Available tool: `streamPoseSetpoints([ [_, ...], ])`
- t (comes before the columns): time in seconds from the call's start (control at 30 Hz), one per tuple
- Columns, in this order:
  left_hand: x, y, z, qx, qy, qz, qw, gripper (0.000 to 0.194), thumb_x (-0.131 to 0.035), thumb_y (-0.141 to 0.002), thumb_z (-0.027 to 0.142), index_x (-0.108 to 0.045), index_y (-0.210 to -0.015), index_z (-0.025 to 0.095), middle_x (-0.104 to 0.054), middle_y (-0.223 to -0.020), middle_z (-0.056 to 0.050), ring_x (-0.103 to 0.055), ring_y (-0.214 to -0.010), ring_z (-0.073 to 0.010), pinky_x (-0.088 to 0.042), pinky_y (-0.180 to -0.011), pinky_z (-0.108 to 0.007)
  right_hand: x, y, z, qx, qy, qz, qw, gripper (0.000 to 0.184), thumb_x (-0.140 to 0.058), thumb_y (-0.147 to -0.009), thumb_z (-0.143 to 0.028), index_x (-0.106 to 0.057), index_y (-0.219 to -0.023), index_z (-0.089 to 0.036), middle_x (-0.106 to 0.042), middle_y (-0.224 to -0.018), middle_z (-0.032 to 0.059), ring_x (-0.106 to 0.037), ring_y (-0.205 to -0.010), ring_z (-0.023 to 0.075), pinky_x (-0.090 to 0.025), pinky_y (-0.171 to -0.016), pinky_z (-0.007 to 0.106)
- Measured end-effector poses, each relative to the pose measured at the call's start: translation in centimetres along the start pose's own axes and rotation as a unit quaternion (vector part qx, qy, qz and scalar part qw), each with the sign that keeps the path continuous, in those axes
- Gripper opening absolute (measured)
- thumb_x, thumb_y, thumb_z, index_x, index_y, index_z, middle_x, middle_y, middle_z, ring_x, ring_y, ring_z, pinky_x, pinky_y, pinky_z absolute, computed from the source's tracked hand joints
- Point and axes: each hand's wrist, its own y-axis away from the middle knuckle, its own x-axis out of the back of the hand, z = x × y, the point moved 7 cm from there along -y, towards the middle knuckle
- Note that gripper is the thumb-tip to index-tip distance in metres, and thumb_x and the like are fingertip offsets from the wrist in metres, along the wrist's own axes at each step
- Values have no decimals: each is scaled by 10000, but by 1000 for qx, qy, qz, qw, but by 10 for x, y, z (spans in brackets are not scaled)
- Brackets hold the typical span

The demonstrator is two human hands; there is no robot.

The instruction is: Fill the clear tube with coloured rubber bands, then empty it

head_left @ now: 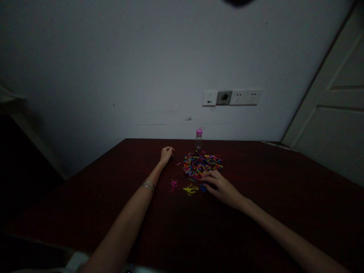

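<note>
Small, thin, loop-shaped pieces in many colours, their exact kind too small to make out, lie in a heap [200, 165] on the dark red table [241, 231]. My right hand [218, 185] is at the heap's near edge, its thumb apart from its fingers and nothing visible between them. Just below its thumb lies a small blue group [203, 188]. Left of that are a yellow group [190, 189] and a few pink loops [173, 185]. My left hand [167, 153] rests on the table left of the heap, fingers curled in, apart from the loops.
Behind the heap stands a small clear bottle [198, 142] with a pink cap, near the wall [159, 76]. Sockets [245, 97] are set in the wall above the table. To the right is a white panelled door [338, 113]. One pink loop [179, 163] lies left of the heap.
</note>
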Motion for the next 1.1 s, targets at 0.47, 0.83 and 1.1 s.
streamPoseSetpoints([
  [0.47, -8, 6, 18, 4, 1, -112, 994, 215, -549, -638, 327, -601, -575, 127, -478, -439, 20, -383, -412, -75, -267, -420, -194, 34, 8, 66, -84, 62, 87, 991, 254, -445, -815, -193, -628, -986, -234, -573, -1005, 68, -517, -955, 210, -449, -852, 392],
  [0.83, -38, 19, 25, 54, -145, -411, 898, 85, -698, -432, 160, -630, -480, 143, -541, -417, -10, -414, -369, -101, -243, -386, -218, 36, 12, 81, -117, 78, 85, 986, 250, -436, -809, -206, -633, -961, -224, -574, -1001, 65, -523, -960, 208, -456, -835, 371],
  [1.1, -38, 20, 21, 52, -140, -364, 919, 76, -659, -461, 147, -587, -446, 126, -475, -365, 17, -381, -338, -84, -239, -380, -213, 35, 13, 85, -121, 78, 81, 986, 260, -440, -802, -200, -643, -963, -221, -586, -997, 64, -534, -946, 199, -456, -836, 357],
])
